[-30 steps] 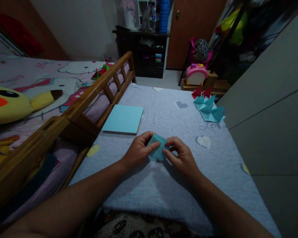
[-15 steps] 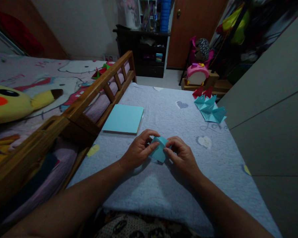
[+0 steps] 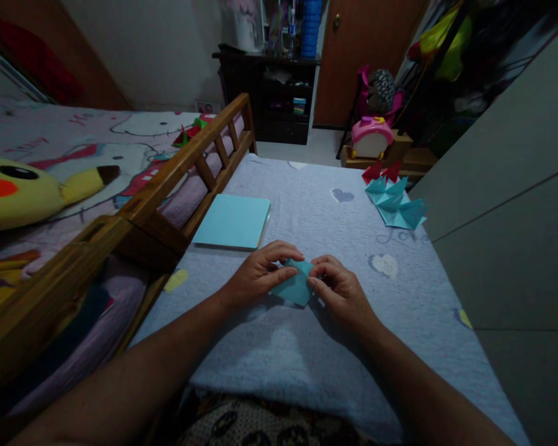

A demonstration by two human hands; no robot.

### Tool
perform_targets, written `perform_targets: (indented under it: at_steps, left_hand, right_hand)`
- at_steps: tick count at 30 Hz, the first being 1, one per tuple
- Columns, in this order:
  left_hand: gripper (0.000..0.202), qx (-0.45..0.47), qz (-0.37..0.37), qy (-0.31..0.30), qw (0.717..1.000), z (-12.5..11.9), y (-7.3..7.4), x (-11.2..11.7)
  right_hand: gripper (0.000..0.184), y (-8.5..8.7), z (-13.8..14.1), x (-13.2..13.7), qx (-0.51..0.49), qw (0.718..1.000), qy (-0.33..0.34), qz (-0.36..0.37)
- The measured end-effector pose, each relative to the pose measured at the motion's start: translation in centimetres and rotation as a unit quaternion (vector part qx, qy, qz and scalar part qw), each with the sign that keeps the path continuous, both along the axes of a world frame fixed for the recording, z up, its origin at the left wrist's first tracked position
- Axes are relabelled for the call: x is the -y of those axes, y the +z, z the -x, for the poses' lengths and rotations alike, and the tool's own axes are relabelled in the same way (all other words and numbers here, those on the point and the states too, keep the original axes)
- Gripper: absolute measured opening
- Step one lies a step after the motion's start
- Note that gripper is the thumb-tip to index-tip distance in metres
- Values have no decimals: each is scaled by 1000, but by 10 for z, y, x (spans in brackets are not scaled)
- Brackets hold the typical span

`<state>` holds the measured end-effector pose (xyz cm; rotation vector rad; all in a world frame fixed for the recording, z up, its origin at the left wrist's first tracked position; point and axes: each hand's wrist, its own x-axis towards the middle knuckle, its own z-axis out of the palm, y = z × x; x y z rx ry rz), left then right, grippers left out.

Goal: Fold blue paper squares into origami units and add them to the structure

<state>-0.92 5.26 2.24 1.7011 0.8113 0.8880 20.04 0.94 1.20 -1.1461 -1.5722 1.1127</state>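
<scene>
A small folded piece of teal paper (image 3: 294, 286) lies on the pale blue blanket (image 3: 307, 347) in front of me. My left hand (image 3: 256, 274) pinches its left side, fingers curled over the top. My right hand (image 3: 341, 292) pinches the right edge with thumb and forefinger. Both hands press the paper down against the blanket. A flat stack of teal paper sheets (image 3: 233, 221) lies just beyond my left hand.
Finished folded teal and red paper pieces (image 3: 393, 199) sit at the far right of the blanket. A wooden bed rail (image 3: 167, 179) runs along the left, with a yellow plush toy (image 3: 23, 192) behind it. A grey cabinet wall (image 3: 502, 204) stands on the right.
The folded paper has been pressed flatter and lower between my hands. My left fingers have reached further over its top.
</scene>
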Motion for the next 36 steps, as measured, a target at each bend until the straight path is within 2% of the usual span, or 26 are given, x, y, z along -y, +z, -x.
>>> perform_targets:
  at_steps: [9, 20, 26, 36]
  left_hand:
    - [7, 5, 21, 45, 999, -5, 1, -3]
    - [11, -30, 24, 69, 997, -5, 2, 0]
    - [19, -67, 60, 94, 991, -5, 2, 0]
    - [23, -12, 120, 114, 986, -8, 0, -3]
  right_hand:
    - [9, 4, 2, 1, -7, 1000, 11, 4]
    - [6, 1, 2, 1, 11, 1000, 12, -1]
    - [11, -1, 2, 0, 35, 999, 11, 5]
    - [10, -2, 2, 0, 69, 997, 18, -2]
